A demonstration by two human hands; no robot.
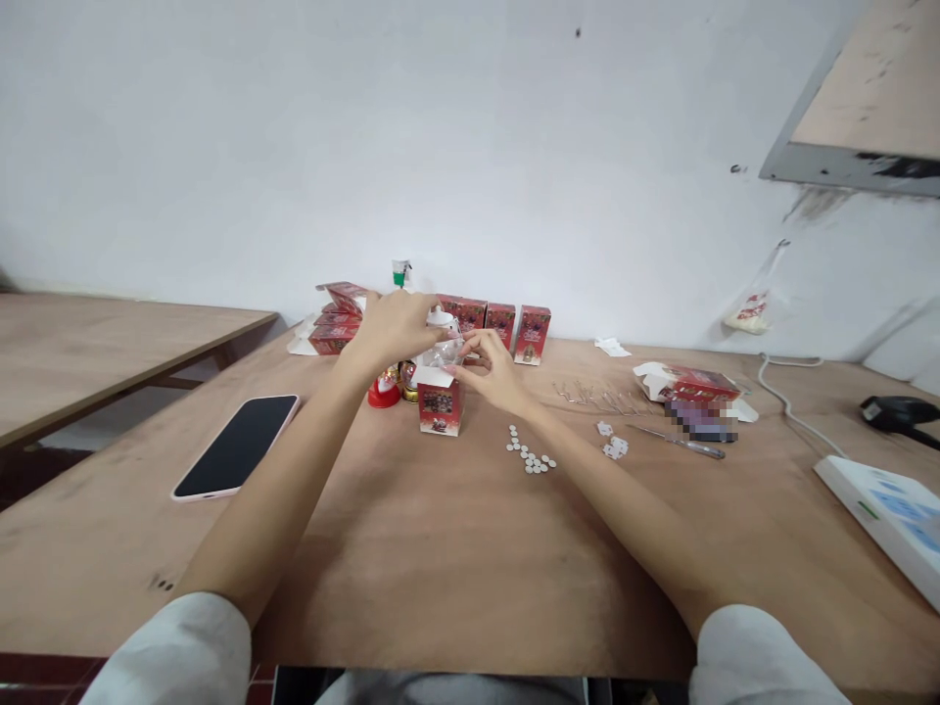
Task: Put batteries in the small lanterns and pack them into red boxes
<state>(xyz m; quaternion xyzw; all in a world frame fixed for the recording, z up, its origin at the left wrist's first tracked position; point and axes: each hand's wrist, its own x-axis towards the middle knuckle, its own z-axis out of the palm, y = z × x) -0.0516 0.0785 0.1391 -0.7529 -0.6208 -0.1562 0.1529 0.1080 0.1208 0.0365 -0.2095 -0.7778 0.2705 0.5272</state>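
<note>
A small red printed box [441, 419] stands upright with its top flap open. At its mouth is a clear plastic item with a white top [443, 352], partly hidden by my fingers. My left hand [399, 325] reaches over from the left, its fingers closed on the upper part of that item. From the right, my right hand [493, 372] has bent fingers and thumb against the clear plastic at the box opening. Just left of the box sit a red-based ornament [383, 392] and a gold-based ornament [409, 380], partly covered by my left hand and forearm.
Several closed red boxes [500, 326] line the wall. Open boxes [334, 338] lie at the back left, another [690, 384] at right. White discs [530, 458], thin wires [594, 395], a screwdriver-like tool [690, 446], a phone [236, 448] and a white device [881, 509] also lie about.
</note>
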